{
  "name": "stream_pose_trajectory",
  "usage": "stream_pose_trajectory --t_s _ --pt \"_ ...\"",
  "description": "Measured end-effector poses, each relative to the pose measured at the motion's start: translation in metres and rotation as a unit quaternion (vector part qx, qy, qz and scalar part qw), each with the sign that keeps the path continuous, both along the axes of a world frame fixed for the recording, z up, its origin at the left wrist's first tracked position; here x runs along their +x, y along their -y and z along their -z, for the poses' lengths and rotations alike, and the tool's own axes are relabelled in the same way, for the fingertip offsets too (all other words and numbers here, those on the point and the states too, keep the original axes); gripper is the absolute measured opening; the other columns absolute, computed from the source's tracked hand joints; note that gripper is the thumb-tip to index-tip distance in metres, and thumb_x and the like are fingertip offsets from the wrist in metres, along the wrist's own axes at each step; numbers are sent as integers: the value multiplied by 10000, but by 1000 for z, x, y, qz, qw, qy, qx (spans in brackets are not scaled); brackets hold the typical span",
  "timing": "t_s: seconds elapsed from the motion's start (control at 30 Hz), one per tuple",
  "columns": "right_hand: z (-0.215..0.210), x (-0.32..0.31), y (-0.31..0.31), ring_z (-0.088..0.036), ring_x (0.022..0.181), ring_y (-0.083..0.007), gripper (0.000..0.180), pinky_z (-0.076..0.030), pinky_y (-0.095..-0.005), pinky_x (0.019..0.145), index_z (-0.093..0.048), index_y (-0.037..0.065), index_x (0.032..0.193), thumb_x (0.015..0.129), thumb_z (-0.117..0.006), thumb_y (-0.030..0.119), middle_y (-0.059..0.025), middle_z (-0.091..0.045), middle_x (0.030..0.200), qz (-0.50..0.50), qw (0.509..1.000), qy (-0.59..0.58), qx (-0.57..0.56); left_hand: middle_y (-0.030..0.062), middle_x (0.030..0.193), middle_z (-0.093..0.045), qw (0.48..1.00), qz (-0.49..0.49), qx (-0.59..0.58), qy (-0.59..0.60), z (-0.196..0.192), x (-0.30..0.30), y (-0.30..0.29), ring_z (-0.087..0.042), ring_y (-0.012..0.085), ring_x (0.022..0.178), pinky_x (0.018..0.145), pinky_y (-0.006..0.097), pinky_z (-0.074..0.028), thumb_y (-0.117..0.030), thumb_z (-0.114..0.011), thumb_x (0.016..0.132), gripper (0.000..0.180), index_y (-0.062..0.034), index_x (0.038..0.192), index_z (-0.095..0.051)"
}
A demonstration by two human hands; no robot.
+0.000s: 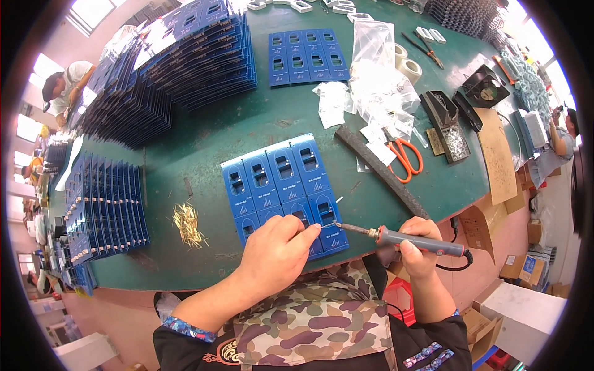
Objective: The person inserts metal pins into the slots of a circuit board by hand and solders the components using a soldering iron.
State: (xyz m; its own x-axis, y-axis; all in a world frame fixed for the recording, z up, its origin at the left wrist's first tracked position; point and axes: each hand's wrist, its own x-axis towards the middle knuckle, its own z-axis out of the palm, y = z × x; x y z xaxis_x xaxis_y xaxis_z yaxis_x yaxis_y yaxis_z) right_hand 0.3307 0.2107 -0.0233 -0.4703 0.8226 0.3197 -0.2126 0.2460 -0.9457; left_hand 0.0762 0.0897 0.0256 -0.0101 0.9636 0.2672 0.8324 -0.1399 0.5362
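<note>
A blue circuit board panel [268,196] with two rows of cut-out windows lies flat on the green table in front of me. My left hand [276,247] rests over its near edge, fingers pinched around a thin silvery strand that looks like solder wire [328,226]. In my right hand [421,246] is a grey soldering iron [396,239], its tip pointing left. Tip and wire meet, or nearly so, over the panel's near right section. My left hand hides part of the near row. Left of the panel sits a small heap of golden pins [188,226].
Tall stacks of blue panels [204,59] and a lower stack [105,204] fill the left side. Another panel [307,57] lies farther back. To the right are orange-handled scissors [405,159], a dark bar [380,170], plastic bags [377,80], an iron stand [445,127] and a fan [486,86].
</note>
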Motion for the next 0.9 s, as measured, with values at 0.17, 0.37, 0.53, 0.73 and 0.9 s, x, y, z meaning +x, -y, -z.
stream_pose_trajectory --t_s 0.17,0.37,0.53,0.73,0.9 --pt "0 1 0 -549 627 -166 182 -468 -290 546 -546 -5 903 756 -652 12 -107 -589 775 4 1000 8 8 63 821 -563 1000 0 1 -6 -1 1 -1 -560 257 708 588 362 -464 15 -669 684 333 -78 1005 -665" --pt "-2 1 1 -543 616 -147 177 -464 -271 540 -543 -6 904 758 -641 13 -122 -578 790 -4 1000 14 -14 62 820 -561 1000 3 7 -13 1 1 -1 -559 256 704 585 359 -464 17 -668 684 340 -73 1012 -663" --pt "-9 0 -1 -554 630 -145 158 -486 -271 565 -531 8 922 782 -605 22 -117 -581 796 17 996 -33 -82 72 818 -564 1000 -4 6 5 0 0 -1 -563 261 705 589 367 -468 22 -662 705 324 -59 1018 -663" --pt "-7 -7 -2 -589 660 -161 184 -504 -279 580 -530 1 923 764 -622 3 -116 -592 792 26 999 2 -28 83 807 -563 1000 -10 14 6 -5 -3 -9 -565 267 705 604 367 -474 25 -650 725 300 -33 1019 -657" --pt "-6 -14 -5 -606 658 -174 179 -509 -289 582 -540 -7 910 759 -635 -4 -113 -610 771 21 999 15 -19 76 798 -557 1000 -24 5 -6 -4 -2 -12 -566 263 706 601 363 -474 23 -648 725 298 -33 1018 -653"
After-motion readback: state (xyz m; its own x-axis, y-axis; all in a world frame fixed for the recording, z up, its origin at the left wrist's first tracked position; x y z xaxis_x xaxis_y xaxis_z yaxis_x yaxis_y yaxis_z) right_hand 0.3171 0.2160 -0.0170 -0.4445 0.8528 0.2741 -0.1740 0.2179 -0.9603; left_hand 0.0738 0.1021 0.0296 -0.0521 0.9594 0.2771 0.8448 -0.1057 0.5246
